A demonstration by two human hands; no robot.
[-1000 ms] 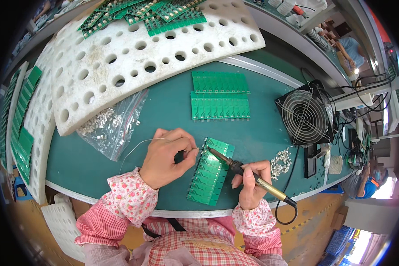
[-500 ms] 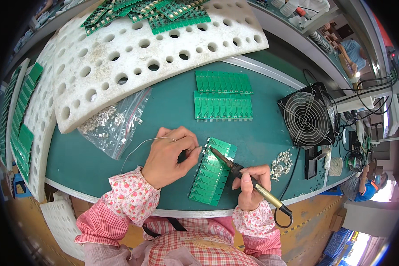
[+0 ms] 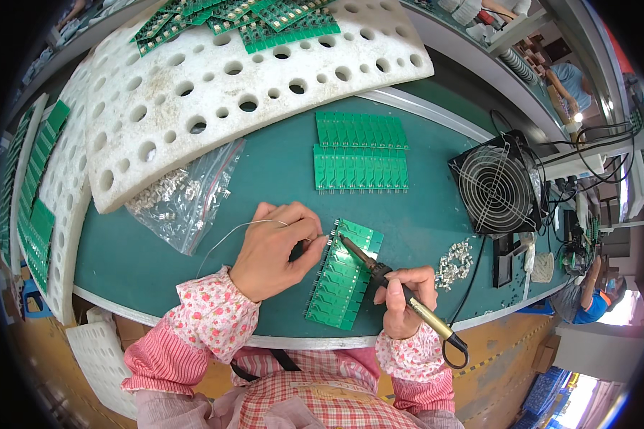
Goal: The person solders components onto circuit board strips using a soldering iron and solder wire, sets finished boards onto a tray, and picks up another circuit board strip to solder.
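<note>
A green circuit board panel (image 3: 345, 284) lies tilted on the green work mat in front of me. My right hand (image 3: 406, 300) grips a soldering iron (image 3: 379, 272) whose tip rests at the panel's upper left corner. My left hand (image 3: 275, 249) pinches a thin solder wire (image 3: 229, 236) and feeds its end to the same corner, right beside the iron tip. The wire loops back to the left over the mat. Both sleeves are pink with a floral print.
Two more green panels (image 3: 360, 150) lie farther back on the mat. A clear bag of small metal parts (image 3: 186, 196) sits to the left, a loose pile of parts (image 3: 456, 262) to the right. White perforated foam trays (image 3: 215, 79) hold boards behind. A black fan (image 3: 497, 187) stands right.
The hands stay almost still; the iron tip and the wire end have shifted slightly along the panel's upper edge.
</note>
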